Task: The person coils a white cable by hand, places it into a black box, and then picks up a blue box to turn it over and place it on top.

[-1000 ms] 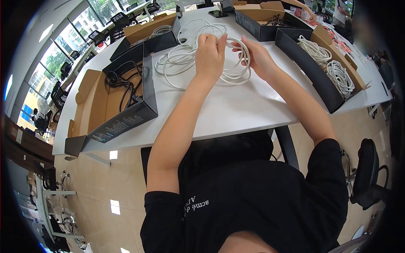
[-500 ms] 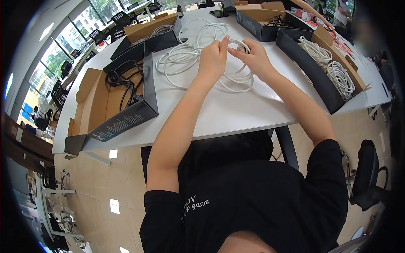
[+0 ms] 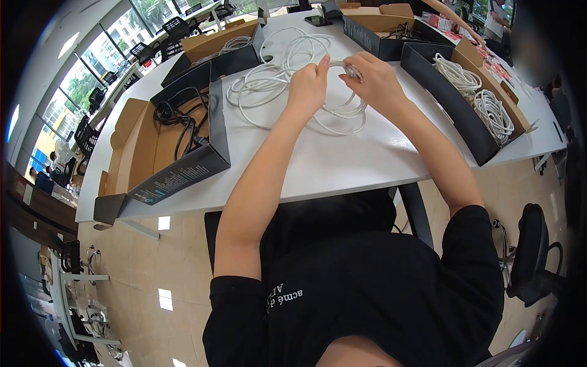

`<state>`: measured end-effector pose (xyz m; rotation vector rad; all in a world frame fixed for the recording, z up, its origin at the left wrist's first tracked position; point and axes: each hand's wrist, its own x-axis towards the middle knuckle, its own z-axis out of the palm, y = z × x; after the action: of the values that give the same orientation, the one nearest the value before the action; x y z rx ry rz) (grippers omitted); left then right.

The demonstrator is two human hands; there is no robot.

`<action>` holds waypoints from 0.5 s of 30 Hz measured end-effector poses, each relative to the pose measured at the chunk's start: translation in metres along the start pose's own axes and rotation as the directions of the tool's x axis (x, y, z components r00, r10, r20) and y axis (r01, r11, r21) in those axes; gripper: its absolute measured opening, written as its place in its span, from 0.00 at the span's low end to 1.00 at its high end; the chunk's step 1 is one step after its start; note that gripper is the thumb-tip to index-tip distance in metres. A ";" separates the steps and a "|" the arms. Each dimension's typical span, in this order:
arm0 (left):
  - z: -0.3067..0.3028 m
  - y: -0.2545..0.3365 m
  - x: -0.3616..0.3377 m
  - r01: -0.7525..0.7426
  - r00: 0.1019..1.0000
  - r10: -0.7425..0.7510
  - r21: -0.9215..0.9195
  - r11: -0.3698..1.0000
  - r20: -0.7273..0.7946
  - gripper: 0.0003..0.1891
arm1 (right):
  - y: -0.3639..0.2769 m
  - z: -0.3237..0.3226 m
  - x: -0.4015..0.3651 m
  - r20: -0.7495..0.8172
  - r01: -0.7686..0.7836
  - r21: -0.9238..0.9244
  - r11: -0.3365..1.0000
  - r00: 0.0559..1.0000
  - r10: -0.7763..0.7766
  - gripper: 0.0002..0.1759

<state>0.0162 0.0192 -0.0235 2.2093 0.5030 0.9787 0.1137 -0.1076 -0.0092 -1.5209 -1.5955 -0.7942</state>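
A long white cable (image 3: 260, 82) lies in loose loops on the white table (image 3: 306, 168). Over its right part, my left hand (image 3: 309, 85) is closed on the cable, thumb pointing up. Close beside it, my right hand (image 3: 374, 79) pinches the white cable near what looks like its connector end (image 3: 353, 71). Between the two hands a short stretch of cable runs across. More loops hang or lie just below the hands.
An open box with black cables (image 3: 180, 122) stands at the left, another box (image 3: 244, 55) behind it. At the right is a box with coiled white cables (image 3: 492, 116). A further box (image 3: 382, 40) and a phone (image 3: 318, 21) are at the back.
My right hand has turned and shifted slightly, and its fingers have moved around the cable end. The left hand has barely moved.
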 end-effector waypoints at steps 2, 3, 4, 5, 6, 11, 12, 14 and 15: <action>0.001 -0.004 0.000 -0.009 1.000 0.009 0.025 1.000 -0.001 0.31 | 0.001 -0.002 -0.001 0.080 0.065 -0.114 0.991 0.995 -0.056 0.12; 0.001 -0.005 0.000 -0.001 1.000 0.000 0.027 1.000 0.008 0.31 | 0.001 -0.001 -0.001 0.069 0.104 -0.142 0.984 0.993 -0.095 0.12; 0.000 -0.005 0.000 0.007 1.000 -0.008 0.028 1.000 0.017 0.31 | 0.001 -0.001 -0.001 0.059 0.142 -0.170 0.975 0.989 -0.133 0.12; 0.000 -0.005 0.000 0.015 1.000 -0.015 0.030 0.999 0.026 0.31 | 0.001 0.000 0.000 0.050 0.179 -0.200 0.963 0.984 -0.172 0.12; -0.001 -0.004 0.000 0.013 1.000 -0.014 0.036 0.999 0.027 0.31 | 0.001 0.000 0.000 0.037 0.193 -0.205 0.960 0.981 -0.189 0.13; -0.004 -0.001 -0.001 0.007 1.000 -0.009 0.076 0.997 0.029 0.31 | -0.001 0.001 0.006 -0.116 0.241 -0.173 0.955 0.958 -0.263 0.16; -0.004 0.000 -0.003 -0.037 0.999 0.031 0.171 0.985 0.039 0.30 | -0.001 0.001 0.005 -0.117 0.160 -0.133 0.978 0.977 -0.176 0.17; -0.003 0.002 -0.009 -0.123 0.992 0.105 0.354 0.927 0.071 0.30 | 0.000 0.000 0.003 -0.109 -0.006 -0.052 0.999 0.994 0.000 0.18; 0.000 0.001 -0.011 -0.124 0.989 0.092 0.322 0.939 0.112 0.29 | 0.004 0.000 0.004 -0.141 -0.035 -0.003 0.999 0.989 0.034 0.18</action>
<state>0.0092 0.0124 -0.0277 2.5934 0.5367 0.8900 0.1177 -0.1057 -0.0063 -1.4588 -1.4609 -0.8678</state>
